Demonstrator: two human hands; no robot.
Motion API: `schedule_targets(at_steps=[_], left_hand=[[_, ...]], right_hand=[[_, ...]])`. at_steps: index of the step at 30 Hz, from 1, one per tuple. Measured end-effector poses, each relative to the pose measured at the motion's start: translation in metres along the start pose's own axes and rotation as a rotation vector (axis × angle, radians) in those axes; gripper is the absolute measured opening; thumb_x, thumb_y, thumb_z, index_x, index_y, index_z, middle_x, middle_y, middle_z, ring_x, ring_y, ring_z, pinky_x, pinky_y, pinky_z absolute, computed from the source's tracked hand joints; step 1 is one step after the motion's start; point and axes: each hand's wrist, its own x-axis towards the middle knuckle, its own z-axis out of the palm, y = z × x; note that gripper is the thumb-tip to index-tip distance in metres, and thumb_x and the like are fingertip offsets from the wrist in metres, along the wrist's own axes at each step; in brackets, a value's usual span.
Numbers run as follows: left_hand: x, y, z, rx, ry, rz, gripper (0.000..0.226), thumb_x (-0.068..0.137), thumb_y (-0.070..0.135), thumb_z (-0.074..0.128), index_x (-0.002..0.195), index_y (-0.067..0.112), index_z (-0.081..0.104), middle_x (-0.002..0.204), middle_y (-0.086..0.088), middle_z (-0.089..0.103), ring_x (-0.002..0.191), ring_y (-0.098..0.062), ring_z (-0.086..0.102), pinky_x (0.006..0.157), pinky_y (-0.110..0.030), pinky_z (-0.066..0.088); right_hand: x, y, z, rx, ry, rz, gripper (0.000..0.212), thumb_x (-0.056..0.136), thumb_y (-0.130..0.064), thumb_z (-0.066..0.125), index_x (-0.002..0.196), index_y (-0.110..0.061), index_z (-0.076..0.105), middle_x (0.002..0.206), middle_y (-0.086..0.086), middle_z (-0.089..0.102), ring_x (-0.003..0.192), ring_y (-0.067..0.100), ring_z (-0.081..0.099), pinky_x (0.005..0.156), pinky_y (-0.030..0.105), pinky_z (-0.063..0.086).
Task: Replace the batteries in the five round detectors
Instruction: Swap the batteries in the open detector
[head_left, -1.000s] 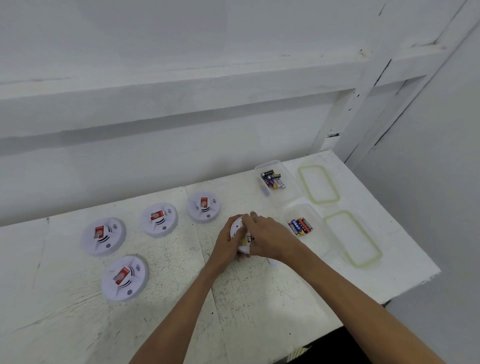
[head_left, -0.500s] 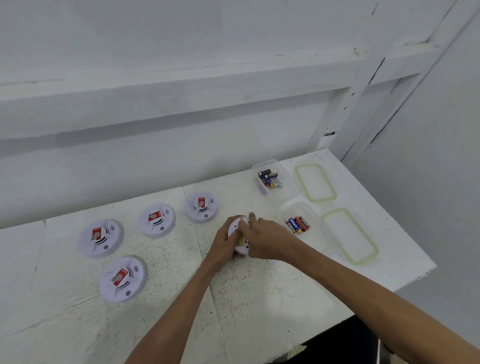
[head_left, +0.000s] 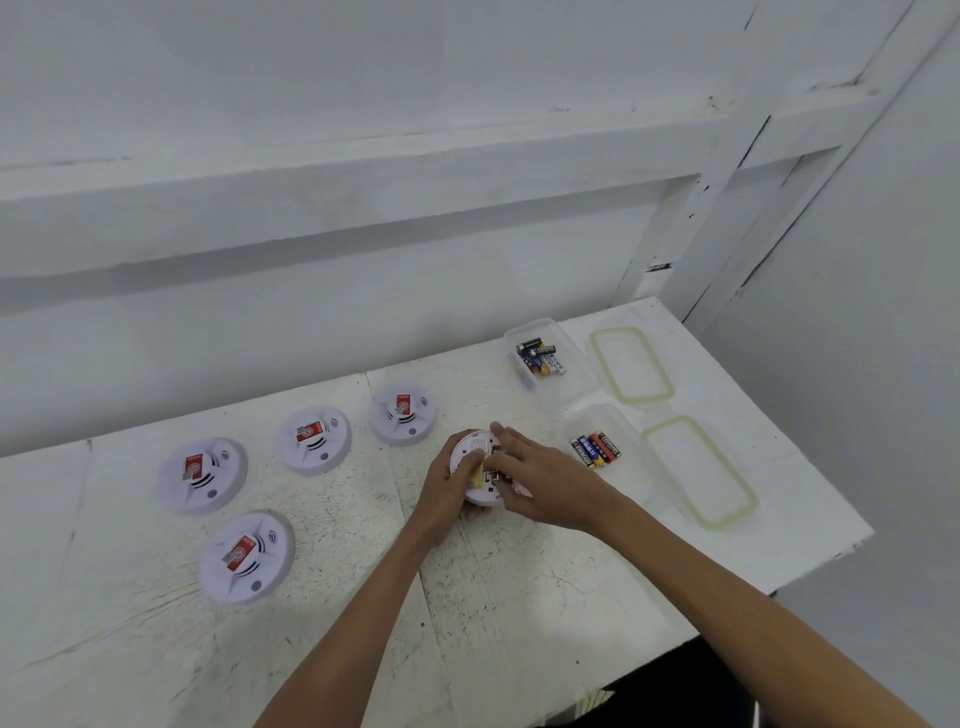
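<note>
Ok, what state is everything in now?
Held detector: back up, battery bay exposed, gripped by left hand.
Right hand: fingertips at that bay; grip unclear.
Four other detectors: face up on table.
Far container: lid off, holds batteries.
Near container: lid off, holds batteries.
Two lids: flat on table.

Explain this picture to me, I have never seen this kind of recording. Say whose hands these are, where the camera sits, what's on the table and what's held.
No machine here: a person works with bare hands, and the single picture comes from a camera on their head, looking down. On the white table lie four round detectors, face up, two clear tubs holding batteries, and two green-rimmed lids. The left hand grips a fifth detector, turned back-up; the right hand has its fingers on that back. Whether they pinch a battery is hidden.
</note>
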Motion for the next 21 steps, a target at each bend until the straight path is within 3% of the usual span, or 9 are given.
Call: schedule_targets(at_steps=[2,3,5,6,8,10,13,17,21], left_hand=[[0.000,0.000,0.000,0.004,-0.001,0.004,0.024,0.110,0.029,0.048,0.131,0.034,0.059,0.100,0.000,0.077,0.070,-0.018,0.075,0.046,-0.026,0.054],[0.001,0.001,0.001,0.018,-0.007,0.015,0.024,0.110,0.028,0.048,0.131,0.034,0.059,0.101,0.005,0.077,0.074,-0.013,0.075,0.052,-0.023,0.056],[0.001,0.001,0.002,0.065,-0.027,0.056,0.024,0.110,0.027,0.048,0.129,0.037,0.058,0.109,0.016,0.074,0.090,-0.006,0.075,0.067,-0.019,0.059],[0.002,0.001,0.002,0.083,-0.044,0.069,0.024,0.110,0.026,0.048,0.128,0.037,0.058,0.108,0.016,0.074,0.090,-0.006,0.075,0.067,-0.019,0.059],[0.002,-0.001,0.002,0.069,-0.059,0.049,0.023,0.110,0.026,0.049,0.128,0.037,0.059,0.103,0.006,0.078,0.076,-0.016,0.076,0.052,-0.027,0.057],[0.004,-0.004,0.000,0.049,-0.049,0.020,0.023,0.109,0.026,0.051,0.128,0.037,0.059,0.106,-0.002,0.077,0.075,-0.025,0.077,0.048,-0.029,0.054],[0.006,-0.007,0.000,0.041,-0.045,-0.003,0.025,0.109,0.026,0.052,0.132,0.033,0.059,0.111,-0.005,0.077,0.078,-0.029,0.077,0.046,-0.028,0.053],[0.007,-0.007,0.002,0.041,-0.057,-0.021,0.025,0.109,0.028,0.052,0.132,0.035,0.059,0.111,0.000,0.078,0.078,-0.030,0.078,0.046,-0.027,0.053],[0.007,-0.007,0.002,0.034,-0.053,-0.020,0.025,0.108,0.028,0.053,0.132,0.034,0.059,0.111,-0.001,0.077,0.080,-0.030,0.078,0.049,-0.029,0.053]], right_hand=[[-0.002,0.005,-0.001,-0.047,0.025,-0.072,0.027,0.106,-0.035,0.041,0.127,-0.022,0.050,0.162,0.010,0.030,0.152,0.026,0.025,0.102,0.039,0.053],[-0.003,0.007,0.001,-0.092,0.058,-0.107,0.027,0.106,-0.035,0.042,0.127,-0.021,0.053,0.160,0.007,0.033,0.152,0.025,0.024,0.108,0.036,0.047],[-0.007,0.003,0.003,-0.107,0.142,-0.104,0.032,0.106,-0.036,0.042,0.127,-0.017,0.057,0.150,0.004,0.047,0.144,0.022,0.037,0.103,0.030,0.047],[-0.009,-0.002,0.003,-0.034,0.200,-0.029,0.035,0.106,-0.038,0.041,0.126,-0.015,0.059,0.140,0.003,0.056,0.133,0.020,0.049,0.094,0.028,0.051],[-0.014,-0.009,0.001,0.146,0.344,0.200,0.039,0.105,-0.042,0.040,0.120,-0.014,0.062,0.117,0.002,0.066,0.105,0.018,0.062,0.075,0.024,0.052],[-0.019,-0.008,-0.004,0.233,0.461,0.404,0.032,0.103,-0.040,0.046,0.116,-0.015,0.062,0.107,-0.002,0.068,0.090,0.012,0.061,0.073,0.025,0.049],[-0.032,0.014,-0.006,0.235,0.577,0.629,0.018,0.102,-0.025,0.053,0.113,-0.016,0.064,0.100,-0.004,0.069,0.085,0.013,0.063,0.075,0.030,0.050],[-0.049,0.037,-0.008,0.102,0.464,0.857,0.018,0.099,-0.012,0.052,0.110,-0.008,0.066,0.099,0.008,0.063,0.082,0.027,0.060,0.071,0.034,0.047],[-0.054,0.046,-0.011,-0.090,0.241,0.944,0.012,0.095,-0.002,0.052,0.103,-0.004,0.060,0.099,0.012,0.057,0.076,0.026,0.052,0.063,0.035,0.046]])
